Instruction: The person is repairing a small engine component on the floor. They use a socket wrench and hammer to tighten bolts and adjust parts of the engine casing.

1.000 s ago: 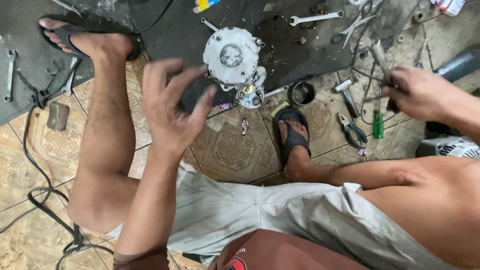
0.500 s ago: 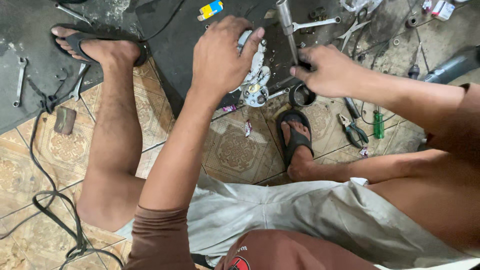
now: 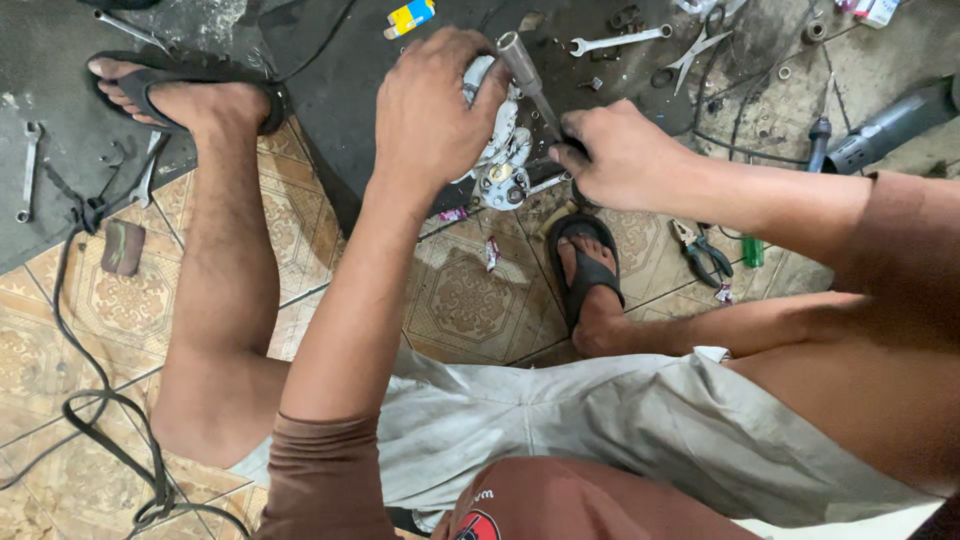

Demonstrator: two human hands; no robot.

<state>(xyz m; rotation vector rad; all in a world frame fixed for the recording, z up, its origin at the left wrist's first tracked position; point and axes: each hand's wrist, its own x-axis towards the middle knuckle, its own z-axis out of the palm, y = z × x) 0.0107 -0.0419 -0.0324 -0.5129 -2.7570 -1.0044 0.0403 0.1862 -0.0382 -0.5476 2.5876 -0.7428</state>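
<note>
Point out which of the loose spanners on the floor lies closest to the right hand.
The silver spanner on the dark mat just above the right hand. The other spanners lie far left, beyond the left foot.

You are squatting in what looks like a small repair workshop: spanners (image 3: 618,41), pliers (image 3: 703,252), a screwdriver (image 3: 752,251) and loose cables (image 3: 90,400) litter the grimy tiled floor (image 3: 470,300).

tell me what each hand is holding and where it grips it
Left hand clasps the top of the silver metal engine part. Right hand grips the socket wrench by its lower handle end.
</note>
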